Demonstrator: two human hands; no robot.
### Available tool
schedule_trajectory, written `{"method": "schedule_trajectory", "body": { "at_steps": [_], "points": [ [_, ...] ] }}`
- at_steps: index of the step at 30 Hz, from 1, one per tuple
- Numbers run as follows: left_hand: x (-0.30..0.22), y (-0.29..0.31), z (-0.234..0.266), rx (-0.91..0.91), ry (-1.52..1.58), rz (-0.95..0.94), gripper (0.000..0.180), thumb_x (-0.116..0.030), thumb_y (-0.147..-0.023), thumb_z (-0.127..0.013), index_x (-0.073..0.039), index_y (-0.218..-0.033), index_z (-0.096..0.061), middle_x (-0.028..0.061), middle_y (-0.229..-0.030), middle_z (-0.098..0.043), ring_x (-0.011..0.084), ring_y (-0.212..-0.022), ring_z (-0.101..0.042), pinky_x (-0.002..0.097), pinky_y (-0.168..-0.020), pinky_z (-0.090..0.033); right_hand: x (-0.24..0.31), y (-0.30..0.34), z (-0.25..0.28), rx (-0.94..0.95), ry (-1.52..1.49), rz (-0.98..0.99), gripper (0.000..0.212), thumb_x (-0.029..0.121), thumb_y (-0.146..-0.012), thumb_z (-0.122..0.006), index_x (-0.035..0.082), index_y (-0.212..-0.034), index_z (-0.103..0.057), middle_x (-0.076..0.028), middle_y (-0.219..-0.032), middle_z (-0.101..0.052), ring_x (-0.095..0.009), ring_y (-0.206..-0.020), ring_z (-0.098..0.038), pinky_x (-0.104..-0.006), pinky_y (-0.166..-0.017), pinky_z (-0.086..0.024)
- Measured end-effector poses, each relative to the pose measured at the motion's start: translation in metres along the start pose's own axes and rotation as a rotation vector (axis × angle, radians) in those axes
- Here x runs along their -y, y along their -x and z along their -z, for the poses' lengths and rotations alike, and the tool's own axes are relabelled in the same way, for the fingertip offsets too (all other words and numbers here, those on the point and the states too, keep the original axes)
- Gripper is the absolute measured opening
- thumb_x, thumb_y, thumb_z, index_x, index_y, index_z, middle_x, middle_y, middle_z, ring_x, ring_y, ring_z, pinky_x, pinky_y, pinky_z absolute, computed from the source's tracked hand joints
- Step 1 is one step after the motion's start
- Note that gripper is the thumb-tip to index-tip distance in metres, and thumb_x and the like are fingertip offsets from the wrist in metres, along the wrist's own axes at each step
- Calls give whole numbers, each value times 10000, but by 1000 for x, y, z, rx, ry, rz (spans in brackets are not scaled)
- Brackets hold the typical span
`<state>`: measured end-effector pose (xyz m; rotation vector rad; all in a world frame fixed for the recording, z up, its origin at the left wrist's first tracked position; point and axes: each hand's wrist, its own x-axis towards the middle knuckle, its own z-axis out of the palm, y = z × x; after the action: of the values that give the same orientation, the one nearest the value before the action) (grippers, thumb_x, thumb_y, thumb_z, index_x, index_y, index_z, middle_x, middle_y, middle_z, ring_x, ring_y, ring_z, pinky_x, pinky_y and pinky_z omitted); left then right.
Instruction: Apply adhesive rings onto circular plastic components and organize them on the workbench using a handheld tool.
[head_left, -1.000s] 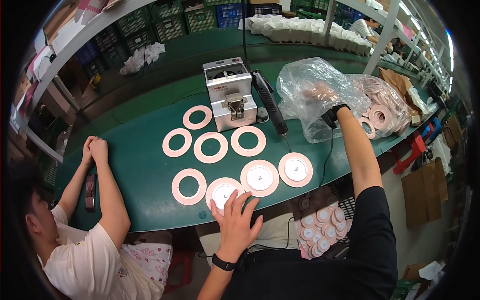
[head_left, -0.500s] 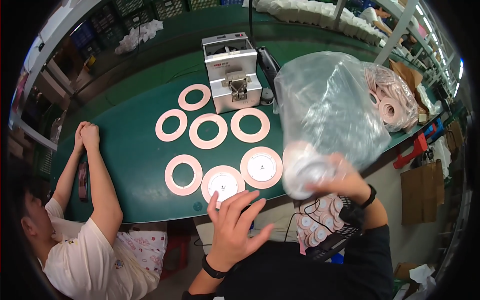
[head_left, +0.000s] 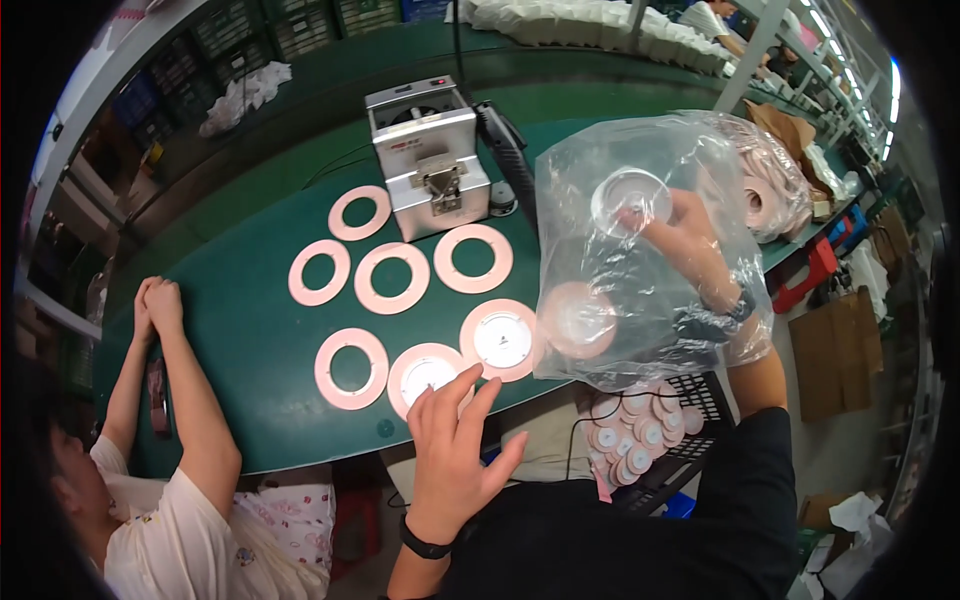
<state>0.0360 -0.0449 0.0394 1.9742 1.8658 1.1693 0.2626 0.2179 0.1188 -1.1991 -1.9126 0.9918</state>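
Note:
My right hand (head_left: pixel 690 235) is inside a clear plastic bag (head_left: pixel 640 275), its fingers closed on a round white disc (head_left: pixel 630 190) near the bag's far part. Bag film covers the hand and wrist. My left hand (head_left: pixel 447 460) is open, fingers spread, over the table's near edge. Its fingertips partly hide a pink ring with a white disc in its centre (head_left: pixel 412 374). Beside that lies another filled ring (head_left: pixel 503 341). Under the bag film a further pink ring with a white centre (head_left: pixel 577 320) shows through. Several pink rings with bare centres (head_left: pixel 362 281) lie farther off.
A silver box-shaped machine (head_left: pixel 425 150) stands behind the rings. Bagged pink rings (head_left: pixel 765 200) lie at the far right. Below the table edge a black crate (head_left: pixel 690 455) holds several pink-and-white discs (head_left: pixel 625 440). At the left a person's clasped hands (head_left: pixel 158 300) rest on the green table (head_left: pixel 250 400).
My right hand has moved away from me, deeper into the bag with the white disc, and the bag has spread nearer. My left hand stays open near the same ring. The view has shifted slightly.

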Motion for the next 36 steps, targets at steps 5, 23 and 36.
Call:
{"method": "schedule_trajectory", "body": {
  "at_steps": [5, 23, 36],
  "points": [
    [-6, -3, -14, 51, 53, -47, 539, -254, -813, -851, -72, -1293, -687, 117, -1427, -591, 307, -1255, -575, 554, -1147, -333, -8, -2, 33, -128, 445, 408, 373, 203, -984, -717, 45, -1322, -711, -95, -1302, -696, -210, -1163, -646, -345, -1067, -477],
    [-2, 18, -13, 112, 0, 26, 377, -229, -816, -844, -110, -1155, -729, 48, -1345, -637, 262, -1220, -608, 608, -1207, -204, -114, -132, 81, -27, -96, 243, 458, 264, -1013, -631, 61, -1424, -615, -157, -1498, -594, -261, -1229, -622, -439, -1002, -514],
    [4, 23, -11, 110, 52, 37, 352, -222, -798, -845, -111, -1114, -735, 44, -1310, -657, 258, -1201, -614, 599, -1221, -192, -120, -85, 91, -346, 329, 323, 422, 158, -1030, -629, -26, -1409, -595, -165, -1263, -686, -303, -1111, -645, -422, -952, -511]
  ]
}}
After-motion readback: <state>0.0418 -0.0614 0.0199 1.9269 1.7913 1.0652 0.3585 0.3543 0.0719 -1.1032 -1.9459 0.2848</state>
